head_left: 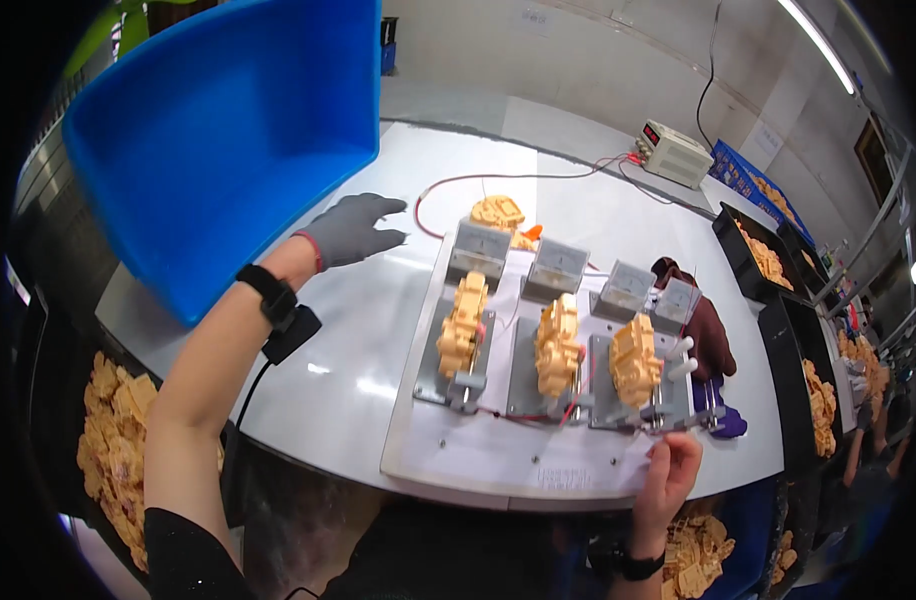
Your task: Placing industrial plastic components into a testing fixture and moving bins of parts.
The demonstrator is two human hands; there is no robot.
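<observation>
Left hand (363,229) is hanging splayed, empty, at left; right hand (675,462) is sitting curled, near right, hold unclear. Grey fixtures (523,378) are presumably steadying yellow parts (557,345) beside meters (557,268).

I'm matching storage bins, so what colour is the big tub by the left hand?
The big tub is plain bright blue, shown best in the head view.

Your bare left arm (196,375) reaches well forward from a short black sleeve (186,552), a black strap (268,297) around the wrist, and your left hand in a grey fabric glove with a red cuff (353,232) points rightward, its fingers (380,206) parted. Your bare right hand (673,468) sits lower and nearer your body, fingers bent toward the thumb, with a black wristband (641,568) below it.
</observation>
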